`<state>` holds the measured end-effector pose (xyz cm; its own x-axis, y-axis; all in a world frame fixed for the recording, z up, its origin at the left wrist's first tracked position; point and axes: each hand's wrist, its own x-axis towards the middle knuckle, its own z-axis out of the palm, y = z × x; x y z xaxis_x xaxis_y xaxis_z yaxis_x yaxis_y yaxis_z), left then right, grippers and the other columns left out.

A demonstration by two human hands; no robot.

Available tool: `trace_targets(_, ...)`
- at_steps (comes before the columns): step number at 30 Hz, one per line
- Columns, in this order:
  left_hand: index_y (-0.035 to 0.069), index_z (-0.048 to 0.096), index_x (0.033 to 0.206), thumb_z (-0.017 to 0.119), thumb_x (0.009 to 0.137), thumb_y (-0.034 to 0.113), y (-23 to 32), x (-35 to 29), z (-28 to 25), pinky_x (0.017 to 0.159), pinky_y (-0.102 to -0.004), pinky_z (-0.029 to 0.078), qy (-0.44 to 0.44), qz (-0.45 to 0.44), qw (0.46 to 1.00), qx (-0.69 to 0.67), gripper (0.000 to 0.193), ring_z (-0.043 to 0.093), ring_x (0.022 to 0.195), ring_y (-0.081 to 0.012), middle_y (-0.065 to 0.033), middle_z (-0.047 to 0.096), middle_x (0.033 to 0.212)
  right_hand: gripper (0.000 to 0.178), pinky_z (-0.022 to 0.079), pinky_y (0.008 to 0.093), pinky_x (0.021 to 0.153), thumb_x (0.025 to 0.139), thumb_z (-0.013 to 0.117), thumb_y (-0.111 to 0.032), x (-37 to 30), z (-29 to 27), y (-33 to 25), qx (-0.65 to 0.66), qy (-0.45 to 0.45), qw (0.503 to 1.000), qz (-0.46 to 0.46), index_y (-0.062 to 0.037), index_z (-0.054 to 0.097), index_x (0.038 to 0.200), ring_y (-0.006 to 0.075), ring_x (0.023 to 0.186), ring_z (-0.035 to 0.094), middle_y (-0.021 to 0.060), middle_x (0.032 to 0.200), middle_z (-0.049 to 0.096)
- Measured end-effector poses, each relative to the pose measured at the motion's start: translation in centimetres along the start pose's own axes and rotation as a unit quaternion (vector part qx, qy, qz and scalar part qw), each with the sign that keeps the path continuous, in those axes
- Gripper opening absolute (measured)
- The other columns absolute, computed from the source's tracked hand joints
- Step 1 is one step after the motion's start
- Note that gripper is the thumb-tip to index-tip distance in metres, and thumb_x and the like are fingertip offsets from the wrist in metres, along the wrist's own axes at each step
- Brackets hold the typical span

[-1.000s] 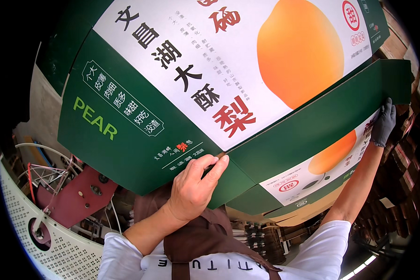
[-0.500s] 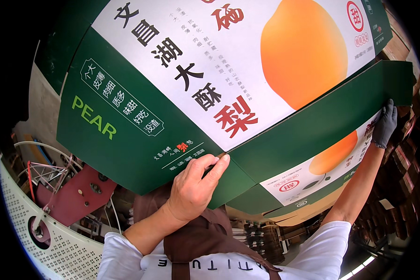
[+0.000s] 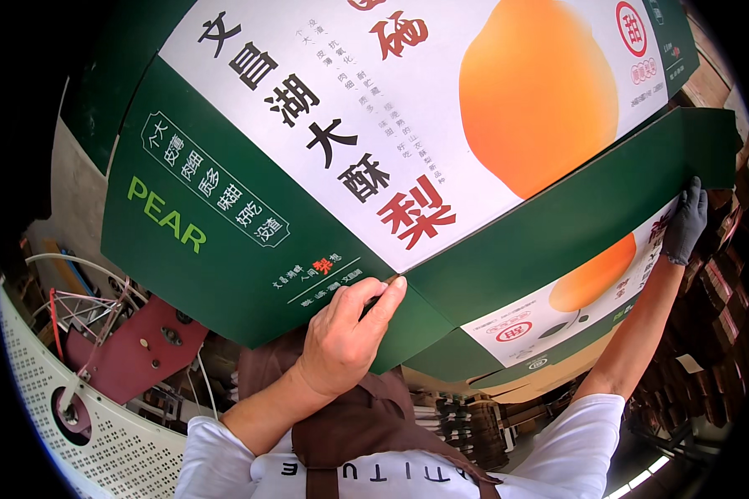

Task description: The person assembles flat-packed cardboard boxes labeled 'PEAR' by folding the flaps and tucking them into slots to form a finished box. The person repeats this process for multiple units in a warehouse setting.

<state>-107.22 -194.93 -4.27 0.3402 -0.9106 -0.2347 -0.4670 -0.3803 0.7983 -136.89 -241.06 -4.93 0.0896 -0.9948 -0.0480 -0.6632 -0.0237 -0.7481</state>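
Observation:
A large printed cardboard carton (image 3: pixel 474 258), dark green with a white panel and a big orange-yellow pear picture, spreads in front of me, folded along creases. My bare left hand (image 3: pixel 343 341) is closed, its thumb and forefinger tips pressed together at the crease corner below the white panel. At the far right, my right hand (image 3: pixel 686 223) wears a dark grey glove and grips the outer end of the narrower side panel. The ends of some of its fingers are hidden by the carton. A smaller pear print shows on that lower side.
At the left stands a machine with a perforated cream guard (image 3: pixel 116 461), a dark red plate (image 3: pixel 146 345) and a white curved tube. Stacks of flat brown cardboard (image 3: pixel 699 333) rise at the right. A brown apron (image 3: pixel 358 424) hangs over my white shirt.
The carton's large white panel has shifted slightly to the left and down. My left hand has moved a touch left with it, while my right hand stays in place.

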Motion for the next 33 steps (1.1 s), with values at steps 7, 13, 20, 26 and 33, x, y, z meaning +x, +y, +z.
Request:
trace_targets(7, 0.001, 0.065, 0.117, 0.07, 0.077, -0.01, 0.6, 0.2, -0.2, 0.059, -0.0293, 0.051, -0.017, -0.014, 1.0, 0.015, 0.042, 0.06, 0.072, -0.0178, -0.0089, 0.054, 0.099, 0.027, 0.044, 0.0197, 0.078, 0.101, 0.055, -0.021, 0.3, -0.8, 0.8, -0.023, -0.015, 1.0, 0.002, 0.0029, 0.064, 0.109, 0.006, 0.086, 0.054, 0.0001, 0.098, 0.062)
trace_targets(13, 0.0, 0.065, 0.117, 0.069, 0.078, -0.01, 0.7, 0.4, -0.3, 0.059, -0.0298, 0.052, -0.019, -0.015, 0.999, 0.021, 0.041, 0.061, 0.073, -0.02, -0.0107, 0.055, 0.1, 0.026, 0.042, 0.0193, 0.072, 0.1, 0.057, -0.023, -1.7, 1.8, -2.3, 0.013, 0.016, 1.0, -0.014, 0.0013, 0.064, 0.1, 0.0042, 0.078, 0.052, -0.0028, 0.088, 0.061)
trace_targets(20, 0.001, 0.066, 0.116, 0.071, 0.078, -0.004, 1.0, 0.4, -0.1, 0.065, -0.0348, 0.052, -0.025, -0.019, 0.998, 0.054, 0.039, 0.061, 0.079, -0.0257, -0.0123, 0.057, 0.098, 0.021, 0.041, 0.0229, 0.068, 0.096, 0.061, -0.02, -1.9, 2.5, -2.1, -0.047, 0.033, 0.997, -0.042, 0.0003, 0.06, 0.09, 0.0082, 0.073, 0.048, 0.0005, 0.079, 0.056)
trace_targets(26, -0.001, 0.062, 0.12, 0.066, 0.084, -0.004, 2.1, 0.3, -0.5, 0.072, -0.0345, 0.05, -0.022, -0.01, 0.999, 0.038, 0.037, 0.059, 0.085, -0.0274, -0.0149, 0.057, 0.101, 0.031, 0.038, 0.0266, 0.058, 0.095, 0.061, -0.022, -1.9, 1.6, -3.2, -0.035, 0.049, 0.998, -0.031, -0.0011, 0.048, 0.076, 0.0091, 0.063, 0.04, 0.0018, 0.065, 0.045)
trace_targets(33, 0.0, 0.064, 0.121, 0.066, 0.086, -0.001, 2.5, 0.8, -0.7, 0.076, -0.038, 0.051, -0.021, -0.004, 0.998, 0.057, 0.035, 0.06, 0.09, -0.0319, -0.0163, 0.059, 0.1, 0.029, 0.036, 0.0239, 0.059, 0.097, 0.059, -0.019, -2.1, 1.5, -2.4, -0.06, 0.033, 0.998, 0.003, -0.0013, 0.048, 0.077, 0.0062, 0.066, 0.038, -0.0027, 0.068, 0.043)
